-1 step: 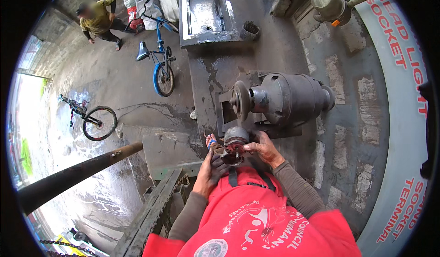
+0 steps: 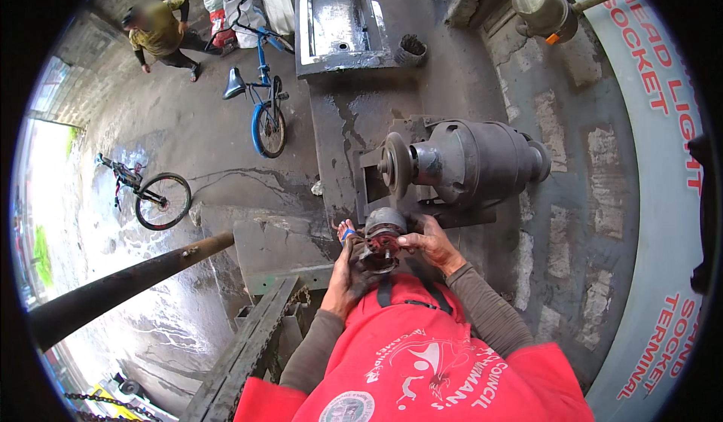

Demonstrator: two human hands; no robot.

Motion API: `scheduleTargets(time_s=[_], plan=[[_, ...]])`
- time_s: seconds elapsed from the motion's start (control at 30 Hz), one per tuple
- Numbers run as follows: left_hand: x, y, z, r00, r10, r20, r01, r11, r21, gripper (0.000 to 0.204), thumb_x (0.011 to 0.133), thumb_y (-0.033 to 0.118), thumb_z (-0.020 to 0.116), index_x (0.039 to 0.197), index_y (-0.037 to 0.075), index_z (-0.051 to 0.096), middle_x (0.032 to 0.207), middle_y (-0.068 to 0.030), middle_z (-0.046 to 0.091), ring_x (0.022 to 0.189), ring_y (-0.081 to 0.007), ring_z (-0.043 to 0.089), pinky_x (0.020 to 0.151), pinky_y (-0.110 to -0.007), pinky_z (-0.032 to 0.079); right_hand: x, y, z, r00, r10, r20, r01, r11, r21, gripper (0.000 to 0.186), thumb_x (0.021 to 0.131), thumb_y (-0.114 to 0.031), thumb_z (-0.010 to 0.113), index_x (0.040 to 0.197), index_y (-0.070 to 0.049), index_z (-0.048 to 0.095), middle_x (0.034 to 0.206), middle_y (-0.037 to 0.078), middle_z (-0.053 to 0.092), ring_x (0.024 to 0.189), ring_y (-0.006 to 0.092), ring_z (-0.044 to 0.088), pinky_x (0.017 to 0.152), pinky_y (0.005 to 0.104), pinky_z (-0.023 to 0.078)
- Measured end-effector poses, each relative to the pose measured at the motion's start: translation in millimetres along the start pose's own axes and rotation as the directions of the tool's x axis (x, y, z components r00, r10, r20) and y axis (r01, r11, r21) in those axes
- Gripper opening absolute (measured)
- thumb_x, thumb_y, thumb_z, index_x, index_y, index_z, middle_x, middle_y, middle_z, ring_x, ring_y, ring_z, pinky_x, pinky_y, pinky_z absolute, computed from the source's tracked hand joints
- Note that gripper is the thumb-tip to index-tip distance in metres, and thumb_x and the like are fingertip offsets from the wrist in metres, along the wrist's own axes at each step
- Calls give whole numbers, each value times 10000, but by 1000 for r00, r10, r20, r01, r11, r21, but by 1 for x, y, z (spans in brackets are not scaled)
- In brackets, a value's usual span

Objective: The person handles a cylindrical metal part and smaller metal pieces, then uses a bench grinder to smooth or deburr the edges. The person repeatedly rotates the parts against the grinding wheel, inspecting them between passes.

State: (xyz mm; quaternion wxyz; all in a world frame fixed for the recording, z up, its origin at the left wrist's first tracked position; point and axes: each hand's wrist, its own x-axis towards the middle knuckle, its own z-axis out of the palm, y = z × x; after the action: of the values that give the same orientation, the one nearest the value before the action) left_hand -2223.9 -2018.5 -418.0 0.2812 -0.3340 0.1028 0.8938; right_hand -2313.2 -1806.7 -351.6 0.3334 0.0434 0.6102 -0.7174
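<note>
Close to my waist I hold a greasy, round motor part (image 2: 385,234) with a dark domed top and a reddish inside. My left hand (image 2: 345,275) grips its left side, with some of the fingers hidden behind and under it. On the other side my right hand (image 2: 435,244) is wrapped round it, its thumb resting on the reddish area. Just beyond my hands stands a large grey bench grinder (image 2: 482,162), whose dusty round wheel (image 2: 395,166) faces left. The motor part is apart from the wheel.
At my left are a thick dark pole (image 2: 135,290) and a metal frame (image 2: 241,354). Farther off stand a blue bicycle (image 2: 263,76), another bicycle (image 2: 162,201), a person (image 2: 162,34) and a metal basin (image 2: 301,57). A printed sign (image 2: 648,219) runs along the right.
My left hand has shifted slightly in toward the motor part, which has tilted a little. The person at the far left leans slightly more.
</note>
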Motion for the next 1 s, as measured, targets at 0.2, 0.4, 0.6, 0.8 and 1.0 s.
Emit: scheduleTargets(time_s=[0.2,0.4,0.6,0.8,1.0], plan=[[53,3,19,1000,22,-3,-22,994,-106,495,996,508,568,1378,194,556,1386,-59,578,1222,-294,578,958,-581,489,20,11,-5,998,60,-24,-50,949,310,469,870,-174,726,1296,-15,610,1139,52,678,992,165,638,870,330,514],[65,10,41,975,175,-133,-180,984,-21,477,1046,451,489,1381,118,556,1339,-124,621,1146,-308,643,921,-509,550,16,23,-11,997,68,-48,-37,879,475,412,965,-173,691,1340,-31,592,1247,74,670,1137,222,642,1005,420,514],[66,21,75,974,204,-96,-194,975,110,397,1061,364,491,1286,59,608,1200,-135,704,1015,-296,716,889,-464,596,0,31,-10,987,-6,-160,100,805,585,417,969,-141,690,1360,-45,581,1286,80,657,1171,224,634,1033,426,519],[62,36,83,983,132,-129,-103,972,211,423,1064,372,414,1308,79,596,1213,-123,701,1036,-277,710,849,-459,607,-5,31,-8,988,49,-148,55,777,627,462,934,-120,729,1366,-59,579,1325,78,639,1197,226,630,1008,423,547],[72,37,88,993,95,-70,-84,985,153,374,1031,378,498,1261,112,628,1155,-71,709,968,-257,716,711,-439,601,-4,18,-13,963,149,-225,22,787,617,530,960,-113,669,1448,-34,480,1340,124,624,1186,288,649,1012,470,559]])
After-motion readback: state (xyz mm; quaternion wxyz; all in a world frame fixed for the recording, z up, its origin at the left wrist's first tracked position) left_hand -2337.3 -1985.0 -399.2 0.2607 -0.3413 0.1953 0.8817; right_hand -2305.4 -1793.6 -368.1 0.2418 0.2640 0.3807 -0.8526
